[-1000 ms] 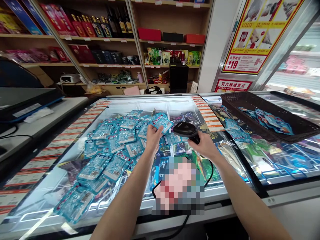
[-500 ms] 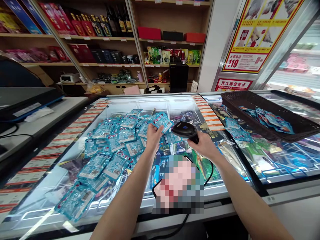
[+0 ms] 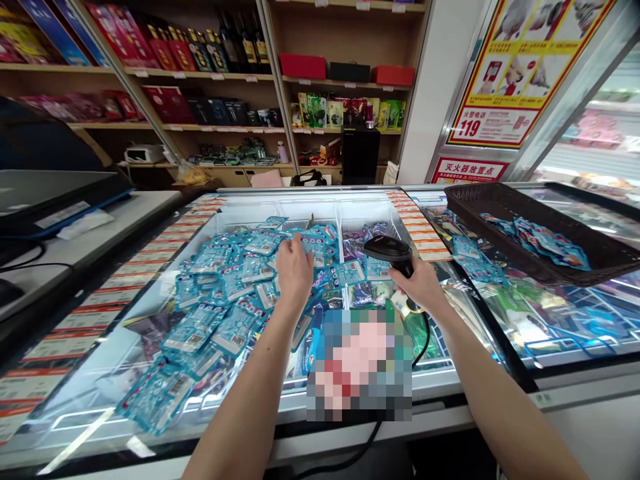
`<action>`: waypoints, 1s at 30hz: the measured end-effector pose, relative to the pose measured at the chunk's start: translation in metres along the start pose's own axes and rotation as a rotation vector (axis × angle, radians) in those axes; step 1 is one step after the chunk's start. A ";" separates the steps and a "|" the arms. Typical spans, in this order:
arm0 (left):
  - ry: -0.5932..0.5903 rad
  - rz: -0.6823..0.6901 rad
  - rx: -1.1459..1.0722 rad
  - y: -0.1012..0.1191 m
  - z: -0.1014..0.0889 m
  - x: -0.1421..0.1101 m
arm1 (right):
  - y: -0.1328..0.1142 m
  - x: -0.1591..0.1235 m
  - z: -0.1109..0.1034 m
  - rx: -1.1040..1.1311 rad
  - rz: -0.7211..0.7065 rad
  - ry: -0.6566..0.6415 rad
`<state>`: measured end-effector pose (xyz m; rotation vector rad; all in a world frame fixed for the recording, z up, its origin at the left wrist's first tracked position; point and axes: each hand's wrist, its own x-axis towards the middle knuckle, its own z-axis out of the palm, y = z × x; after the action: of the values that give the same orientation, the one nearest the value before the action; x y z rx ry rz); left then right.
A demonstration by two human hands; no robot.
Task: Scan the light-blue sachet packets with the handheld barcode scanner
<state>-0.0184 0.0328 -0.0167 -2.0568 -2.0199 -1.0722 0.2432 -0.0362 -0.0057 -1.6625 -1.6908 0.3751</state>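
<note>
"On the freezer's glass top [image 3: 95,393], the blue packets [image 3: 257,269] lay in a loose, overlapping heap, a few of them spread toward the near left corner."

"And the left hand [image 3: 294,270]?"

"It was over the right part of the heap, fingers bent, the back of the hand turned up. Half a second earlier it had held one packet up just beside the scanner [image 3: 387,249]; by this moment it had moved away leftward."

"Did its grip have hold of anything?"

"I couldn't tell, nor how wide it stood; the hand hid its own fingertips."

"What about the right hand [image 3: 421,283]?"

"Its grip was wrapped round the black scanner's handle. The scanner had shifted to the right, and a packet showed just below its head. A black cable [image 3: 427,340] looped down from there."

"Farther out?"

"A brown basket [image 3: 500,250] sat to the right with sachets [image 3: 553,243] inside, unchanged. Behind the freezer stood shelves [image 3: 350,85] of boxes, bottles and bags."
</note>
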 end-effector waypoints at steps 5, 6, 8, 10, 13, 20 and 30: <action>-0.065 0.128 0.143 0.015 0.009 -0.002 | 0.005 0.004 0.000 0.004 0.041 0.044; -0.140 0.170 0.118 0.022 0.015 -0.002 | 0.006 0.004 0.000 0.004 0.046 0.053; -0.278 0.258 0.054 0.036 0.028 -0.002 | 0.009 0.006 -0.001 0.006 0.056 0.066; -0.345 0.325 0.005 0.052 0.043 -0.001 | 0.010 0.006 -0.002 0.004 0.074 0.080; -0.397 0.371 0.002 0.072 0.062 0.000 | 0.009 0.007 -0.005 0.003 0.086 0.085; -0.511 0.300 -0.148 0.074 0.075 0.007 | 0.007 0.009 -0.007 -0.003 0.070 0.088; -0.179 -0.193 -0.987 0.030 0.048 -0.006 | 0.001 0.002 -0.003 -0.026 -0.010 0.045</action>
<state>0.0300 0.0482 -0.0436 -2.3955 -1.9944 -2.3620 0.2464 -0.0350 -0.0040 -1.6680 -1.6767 0.3100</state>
